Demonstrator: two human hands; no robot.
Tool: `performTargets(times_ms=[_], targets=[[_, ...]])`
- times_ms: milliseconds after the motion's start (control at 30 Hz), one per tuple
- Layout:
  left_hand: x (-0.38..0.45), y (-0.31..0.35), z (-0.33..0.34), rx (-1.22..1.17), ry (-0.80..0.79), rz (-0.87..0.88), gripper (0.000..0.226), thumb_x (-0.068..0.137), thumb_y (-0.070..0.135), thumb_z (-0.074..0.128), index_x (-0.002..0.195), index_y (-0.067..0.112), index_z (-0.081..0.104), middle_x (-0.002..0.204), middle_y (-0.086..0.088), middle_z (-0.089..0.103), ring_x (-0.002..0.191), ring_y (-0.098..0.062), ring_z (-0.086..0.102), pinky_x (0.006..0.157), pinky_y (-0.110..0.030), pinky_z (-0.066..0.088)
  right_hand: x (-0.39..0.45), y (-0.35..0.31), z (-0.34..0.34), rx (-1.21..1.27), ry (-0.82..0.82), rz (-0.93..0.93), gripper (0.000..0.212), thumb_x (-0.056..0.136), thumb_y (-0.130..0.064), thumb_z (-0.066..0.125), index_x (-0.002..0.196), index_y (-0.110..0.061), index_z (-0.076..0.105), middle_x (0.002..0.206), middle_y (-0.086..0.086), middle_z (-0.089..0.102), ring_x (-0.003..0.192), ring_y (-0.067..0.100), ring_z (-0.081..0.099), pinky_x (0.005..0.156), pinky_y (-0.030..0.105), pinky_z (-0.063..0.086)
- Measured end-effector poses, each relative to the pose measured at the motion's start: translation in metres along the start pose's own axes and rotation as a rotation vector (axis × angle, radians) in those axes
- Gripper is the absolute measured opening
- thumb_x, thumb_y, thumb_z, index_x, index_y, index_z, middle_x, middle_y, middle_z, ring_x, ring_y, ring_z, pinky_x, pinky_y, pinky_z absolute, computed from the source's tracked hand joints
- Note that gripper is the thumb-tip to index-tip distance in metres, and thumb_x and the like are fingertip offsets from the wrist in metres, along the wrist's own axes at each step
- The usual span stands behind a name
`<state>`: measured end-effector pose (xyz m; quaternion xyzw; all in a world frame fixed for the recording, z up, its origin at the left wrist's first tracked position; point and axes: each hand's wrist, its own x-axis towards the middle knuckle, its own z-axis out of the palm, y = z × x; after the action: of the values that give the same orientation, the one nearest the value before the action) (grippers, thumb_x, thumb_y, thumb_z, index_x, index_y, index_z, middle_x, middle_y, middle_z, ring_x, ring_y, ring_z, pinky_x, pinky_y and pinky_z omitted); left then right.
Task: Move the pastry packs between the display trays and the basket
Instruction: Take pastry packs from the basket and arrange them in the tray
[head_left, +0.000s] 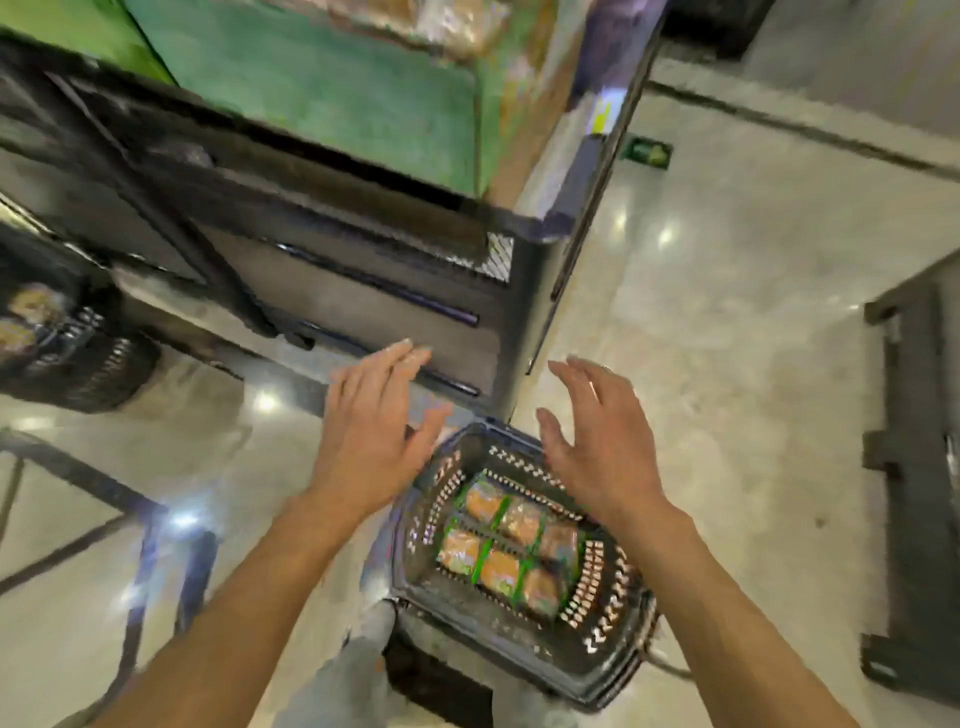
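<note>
While both arms reach out over the floor, the hands hold nothing at all. The left hand (371, 431) has its fingers spread and nearly straight, with the palm facing down. It hangs in front of the low dark side of the display stand (363, 291). The right hand (597, 441) is also spread wide, with its fingers bent just a little. It hangs above the far edge of the basket (524, 660).

That basket is black plastic with lots of little holes in its walls. It sits on the shiny pale floor (727, 338), just below the hands and close to the corner of the stand. Inside it lie the pastry packs (511, 551), side by side in two rows on the bottom. They look golden brown in clear wrap with green bands. The picture is too blurry to count them for sure.

Up on top of the stand is a green tray (322, 88), and at its far end something brown in shiny wrap shows, but it is too fuzzy to name. Another dark basket (72, 353) sits on the left, near the stand. A dark frame (914, 467) stands on the floor at the right, well apart from the hands.
</note>
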<state>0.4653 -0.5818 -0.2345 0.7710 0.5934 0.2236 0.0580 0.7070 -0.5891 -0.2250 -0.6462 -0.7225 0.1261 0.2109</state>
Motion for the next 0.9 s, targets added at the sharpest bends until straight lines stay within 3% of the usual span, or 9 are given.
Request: performTargets(times_ms=[100, 167, 267, 433, 667, 767, 900], targets=[[0.040, -0.015, -0.099, 0.007, 0.150, 0.045, 0.060, 0.096, 0.054, 0.047, 0.137, 0.012, 0.056, 0.140, -0.009, 0.058, 0.125, -0.031, 0.056, 0.101, -0.045, 0.039, 0.038, -0.075, -0.081, -0.042, 0.142, -0.099, 0.050, 0.091, -0.036, 0.054, 0.132, -0.009, 0.061, 0.132, 0.014, 0.060, 0.119, 0.036, 0.056, 0.101, 0.047, 0.048], [0.065, -0.036, -0.156, 0.042, 0.218, 0.074, 0.060, 0.096, 0.056, 0.046, 0.140, 0.015, 0.054, 0.141, -0.007, 0.056, 0.126, -0.029, 0.055, 0.101, -0.044, 0.038, 0.059, -0.124, -0.110, -0.063, 0.214, -0.150, 0.047, 0.091, -0.032, 0.063, 0.132, -0.010, 0.061, 0.133, 0.013, 0.060, 0.119, 0.035, 0.055, 0.102, 0.045, 0.047], [0.089, -0.079, -0.228, 0.056, 0.288, 0.120, 0.058, 0.097, 0.054, 0.047, 0.140, 0.015, 0.051, 0.140, -0.007, 0.056, 0.126, -0.029, 0.053, 0.100, -0.046, 0.039, 0.082, -0.199, -0.122, -0.125, 0.254, -0.184, 0.049, 0.091, -0.031, 0.070, 0.134, -0.011, 0.060, 0.137, 0.014, 0.058, 0.123, 0.034, 0.053, 0.104, 0.044, 0.045], [0.114, -0.162, -0.310, 0.078, 0.256, 0.233, 0.061, 0.095, 0.056, 0.042, 0.140, 0.016, 0.051, 0.138, -0.006, 0.058, 0.122, -0.029, 0.056, 0.098, -0.046, 0.043, 0.117, -0.310, -0.105, -0.098, 0.326, -0.157, 0.052, 0.090, -0.041, 0.057, 0.135, -0.013, 0.060, 0.138, 0.008, 0.057, 0.128, 0.028, 0.052, 0.107, 0.044, 0.046], [0.169, -0.229, -0.351, -0.025, 0.197, 0.255, 0.060, 0.093, 0.057, 0.040, 0.139, 0.020, 0.048, 0.136, -0.003, 0.059, 0.122, -0.029, 0.057, 0.099, -0.047, 0.045, 0.182, -0.388, -0.094, -0.161, 0.300, -0.118, 0.053, 0.095, -0.047, 0.051, 0.134, -0.013, 0.059, 0.135, 0.007, 0.057, 0.128, 0.027, 0.052, 0.108, 0.045, 0.046], [0.196, -0.241, -0.340, -0.055, 0.133, 0.271, 0.062, 0.094, 0.058, 0.039, 0.140, 0.018, 0.048, 0.135, -0.003, 0.059, 0.123, -0.027, 0.056, 0.099, -0.046, 0.044, 0.205, -0.390, -0.088, -0.182, 0.292, -0.101, 0.043, 0.097, -0.036, 0.062, 0.134, -0.015, 0.059, 0.135, 0.004, 0.057, 0.128, 0.022, 0.051, 0.106, 0.041, 0.046], [0.246, -0.255, -0.315, -0.020, 0.023, 0.314, 0.061, 0.096, 0.058, 0.042, 0.146, 0.021, 0.044, 0.143, 0.002, 0.053, 0.132, -0.021, 0.049, 0.107, -0.042, 0.038, 0.244, -0.373, -0.077, -0.178, 0.293, -0.037, 0.041, 0.098, -0.037, 0.061, 0.134, -0.018, 0.058, 0.136, 0.000, 0.056, 0.128, 0.018, 0.051, 0.103, 0.040, 0.048]])
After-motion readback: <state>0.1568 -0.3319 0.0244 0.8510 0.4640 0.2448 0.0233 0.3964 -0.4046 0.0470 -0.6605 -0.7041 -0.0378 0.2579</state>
